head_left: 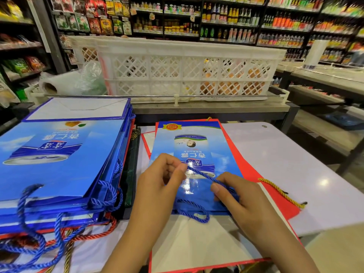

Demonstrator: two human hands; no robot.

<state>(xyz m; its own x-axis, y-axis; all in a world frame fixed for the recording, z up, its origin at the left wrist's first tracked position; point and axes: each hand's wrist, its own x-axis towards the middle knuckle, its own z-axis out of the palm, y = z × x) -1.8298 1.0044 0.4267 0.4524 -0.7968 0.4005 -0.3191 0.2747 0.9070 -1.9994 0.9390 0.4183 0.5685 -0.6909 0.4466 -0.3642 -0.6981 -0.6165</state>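
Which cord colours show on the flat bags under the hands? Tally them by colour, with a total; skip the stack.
Blue cords: 2, the taut cord pinched between left hand and right hand, and a loop below.
Gold cords: 2, a long cord on the red bag, a tip at its far edge.
Total: 4

Mount: the single camera is riding on the person's head, sitting above the near edge of the counter (295, 164).
Facing: it is looking forward and down, tilting toward the blue bag (197, 152) lying flat at the centre.
Nearness: it is hanging close; the left grip (163, 182) and the right grip (242, 196), both on the blue cord (204, 177), are filling the lower middle, with the forearms showing up from the bottom edge.
Reach: the wide lens is bowing lines at the edges and taking in the bag stack (59, 154) at the left, the white crate (177, 62) beyond the counter and the store shelves (216, 16) along the top.
Shared ground: one view alone is covering the scene.
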